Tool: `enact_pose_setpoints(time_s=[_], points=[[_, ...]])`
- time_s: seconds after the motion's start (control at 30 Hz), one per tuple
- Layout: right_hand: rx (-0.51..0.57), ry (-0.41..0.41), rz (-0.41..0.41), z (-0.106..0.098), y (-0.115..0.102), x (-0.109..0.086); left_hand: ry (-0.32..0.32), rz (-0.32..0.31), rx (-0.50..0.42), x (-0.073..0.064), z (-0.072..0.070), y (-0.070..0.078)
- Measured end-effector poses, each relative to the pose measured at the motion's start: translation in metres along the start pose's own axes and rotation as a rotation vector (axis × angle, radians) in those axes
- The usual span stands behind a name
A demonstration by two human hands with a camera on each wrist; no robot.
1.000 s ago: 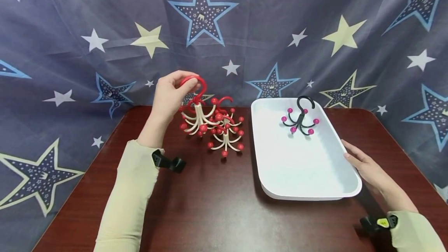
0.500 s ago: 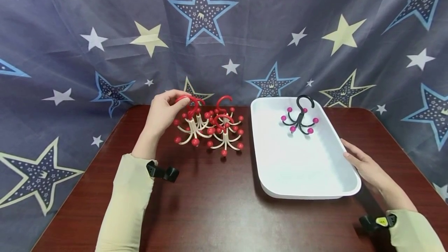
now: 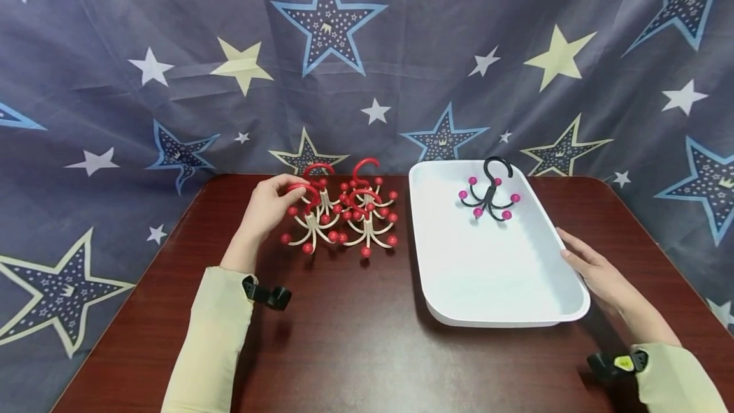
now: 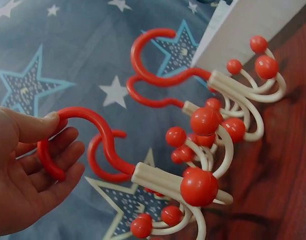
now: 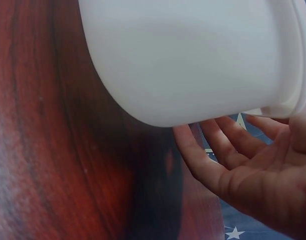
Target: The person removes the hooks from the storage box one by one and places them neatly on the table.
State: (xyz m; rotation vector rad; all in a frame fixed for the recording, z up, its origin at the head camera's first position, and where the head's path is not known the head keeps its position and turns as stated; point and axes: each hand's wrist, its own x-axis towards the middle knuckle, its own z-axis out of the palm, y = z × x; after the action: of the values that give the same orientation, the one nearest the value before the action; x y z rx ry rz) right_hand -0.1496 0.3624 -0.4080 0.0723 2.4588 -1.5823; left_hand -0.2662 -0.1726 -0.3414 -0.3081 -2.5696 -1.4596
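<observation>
My left hand (image 3: 265,208) pinches the red hook of a hook hanger (image 3: 312,223) between thumb and fingers. This hanger has curved cream arms tipped with red balls, and it stands upright at the front left of a group. In the left wrist view, the thumb (image 4: 40,127) presses on the curve of the red hook (image 4: 100,122). My right hand (image 3: 599,273) holds the right side of a white tray (image 3: 504,279), thumb at the rim. From the right wrist view, its fingers (image 5: 195,155) reach along the outer wall and underside.
Alongside the held hanger stand other matching hangers, one at front right (image 3: 368,227), one behind it (image 3: 367,163) and one at back left (image 3: 321,166). A black hanger (image 3: 490,197) with pink balls sits in the tray's far end. A star-patterned curtain (image 3: 401,69) hangs behind the brown table (image 3: 367,336).
My left hand has lowered the red-and-cream hanger down and slightly left, from above the group to the table at its front left. The right hand and tray stay in place.
</observation>
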Motion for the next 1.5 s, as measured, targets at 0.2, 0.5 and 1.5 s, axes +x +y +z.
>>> enact_pose_setpoints(time_s=[0.2, 0.5, 1.5], points=[[0.010, 0.000, 0.005, -0.001, 0.000, 0.000, -0.023, -0.033, 0.050, -0.002, 0.006, -0.011], [0.013, 0.011, -0.002, 0.000, 0.000, 0.000, -0.097, -0.036, 0.166, 0.002, 0.011, 0.008], [-0.015, 0.010, -0.005, 0.000, -0.002, 0.003, -0.317, 0.196, 0.033, 0.066, 0.210, 0.132]])
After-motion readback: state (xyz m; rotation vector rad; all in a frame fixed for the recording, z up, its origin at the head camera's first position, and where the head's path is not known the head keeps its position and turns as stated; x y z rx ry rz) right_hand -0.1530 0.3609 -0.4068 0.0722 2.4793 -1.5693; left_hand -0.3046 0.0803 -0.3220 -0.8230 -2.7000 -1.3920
